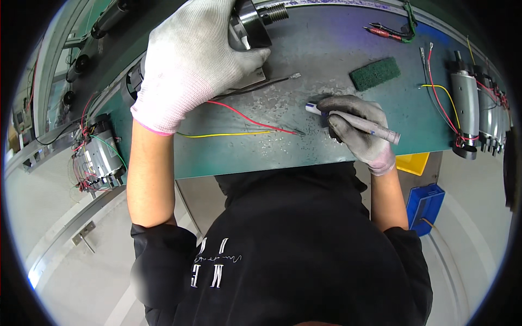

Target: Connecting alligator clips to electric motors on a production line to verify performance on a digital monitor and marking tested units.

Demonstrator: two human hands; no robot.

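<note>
My left hand [190, 62], in a white knitted glove, is closed around a motor [251, 27] at the far side of the bench. The motor's black end and threaded shaft point right; the glove hides much of its body. Red [244, 114], yellow [228, 135] and black [266, 84] leads trail from beneath that hand onto the bench top. My right hand [363, 127], in a glove with dark, soiled fingers, grips a white marker pen [382, 132] near the front edge. The pen lies slanted across the fingers, its blue-marked end to the left.
A green scouring pad [375, 74] lies beyond my right hand on the green bench [326, 155]. Red and black test leads [387, 33] rest at the back. Wired motors stand at the right [465, 103] and left [100, 155]. A blue bin [426, 206] sits below, near a yellow bin [414, 163].
</note>
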